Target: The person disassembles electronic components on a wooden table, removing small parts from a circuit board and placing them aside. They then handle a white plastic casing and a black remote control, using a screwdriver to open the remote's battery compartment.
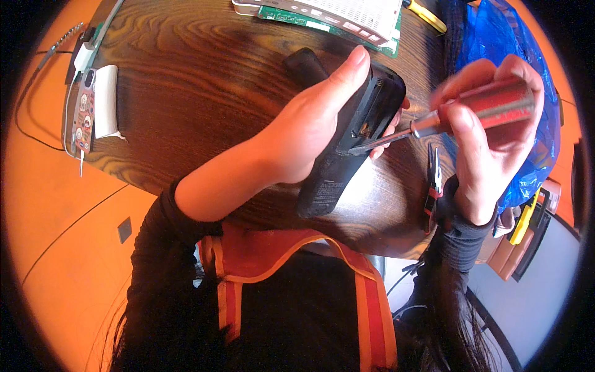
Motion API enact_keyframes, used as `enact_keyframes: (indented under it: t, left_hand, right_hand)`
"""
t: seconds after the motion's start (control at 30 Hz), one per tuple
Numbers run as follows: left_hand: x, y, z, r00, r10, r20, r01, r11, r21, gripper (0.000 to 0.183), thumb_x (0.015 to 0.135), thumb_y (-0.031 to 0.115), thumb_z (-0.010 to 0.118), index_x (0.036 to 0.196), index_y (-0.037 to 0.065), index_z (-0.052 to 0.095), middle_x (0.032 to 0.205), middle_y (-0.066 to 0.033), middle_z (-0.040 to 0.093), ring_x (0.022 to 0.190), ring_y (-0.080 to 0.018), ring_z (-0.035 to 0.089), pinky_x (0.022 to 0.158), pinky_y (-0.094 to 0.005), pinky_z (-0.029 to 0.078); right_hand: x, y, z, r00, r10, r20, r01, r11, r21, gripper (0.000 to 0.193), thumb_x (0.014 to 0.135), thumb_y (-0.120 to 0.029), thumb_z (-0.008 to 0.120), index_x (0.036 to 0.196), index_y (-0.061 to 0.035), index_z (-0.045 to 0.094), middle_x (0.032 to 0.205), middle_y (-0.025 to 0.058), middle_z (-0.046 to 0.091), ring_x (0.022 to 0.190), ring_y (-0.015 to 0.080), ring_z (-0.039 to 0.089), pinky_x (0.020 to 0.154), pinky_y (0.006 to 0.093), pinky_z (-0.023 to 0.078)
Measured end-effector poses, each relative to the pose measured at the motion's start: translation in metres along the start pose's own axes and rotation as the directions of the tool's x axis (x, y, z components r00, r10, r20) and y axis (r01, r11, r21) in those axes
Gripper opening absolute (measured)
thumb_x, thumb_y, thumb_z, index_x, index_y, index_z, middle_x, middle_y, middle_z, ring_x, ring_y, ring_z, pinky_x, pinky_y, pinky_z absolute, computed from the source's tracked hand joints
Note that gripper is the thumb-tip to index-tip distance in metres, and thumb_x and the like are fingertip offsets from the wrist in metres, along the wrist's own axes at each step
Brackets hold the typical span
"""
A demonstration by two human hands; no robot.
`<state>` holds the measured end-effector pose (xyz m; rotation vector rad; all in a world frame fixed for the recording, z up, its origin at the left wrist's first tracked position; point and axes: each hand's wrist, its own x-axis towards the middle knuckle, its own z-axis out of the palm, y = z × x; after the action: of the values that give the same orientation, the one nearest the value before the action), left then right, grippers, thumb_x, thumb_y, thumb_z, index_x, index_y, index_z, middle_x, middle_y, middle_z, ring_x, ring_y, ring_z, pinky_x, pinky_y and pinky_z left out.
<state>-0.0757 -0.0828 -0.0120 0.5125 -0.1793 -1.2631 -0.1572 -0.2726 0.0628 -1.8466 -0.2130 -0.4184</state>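
A long black handheld device (327, 180) is gripped in my left hand (310, 118), tilted, with its labelled back facing up. My left thumb lies along its edge, and fingertips show on the far side. An open recess with something metallic inside shows in the device's upper half. My right hand (489, 124) is closed around the red handle of a screwdriver (483, 108), slightly blurred. Its metal tip touches the device at the lower end of that recess. Beyond my left hand is a dark rounded piece (304, 67); whether it joins the device I cannot tell.
Pliers (432, 186) lie on the wooden table (204, 74) near my right wrist. A blue plastic bag (502, 37) is at the right. A white casing over a green circuit board (328, 25) and a yellow-handled tool (427, 15) lie far back. A phone (85, 115) and white strip (106, 101) are left.
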Motion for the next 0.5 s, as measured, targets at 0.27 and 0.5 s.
enact_keyframes:
  t: [0.27,0.5]
  left_hand:
    - [0.007,-0.01,-0.008,0.967,-0.189,0.172,0.215,0.966,-0.147,0.078,0.104,0.065,0.027,0.102,-0.002,0.064,0.081,-0.0189,0.069,0.072,-0.0306,0.069,0.066,-0.0387,0.057]
    - [0.014,-0.009,-0.017,0.943,-0.325,0.069,0.332,0.934,-0.135,0.075,0.103,0.064,0.035,0.099,-0.005,0.066,0.07,-0.02,0.067,0.058,-0.0349,0.069,0.058,-0.0413,0.059]
  right_hand:
    - [0.015,0.04,0.018,0.963,-0.11,0.247,-0.164,0.488,0.857,0.036,0.098,-0.038,0.063,0.118,-0.0125,0.048,0.122,0.019,0.059,0.108,0.027,0.063,0.085,0.0444,0.053]
    - [0.022,0.015,-0.008,0.996,0.022,0.087,-0.019,1.0,-0.025,0.051,0.086,-0.027,0.078,0.124,-0.0028,0.054,0.11,0.0177,0.063,0.089,0.0258,0.066,0.072,0.0345,0.056]
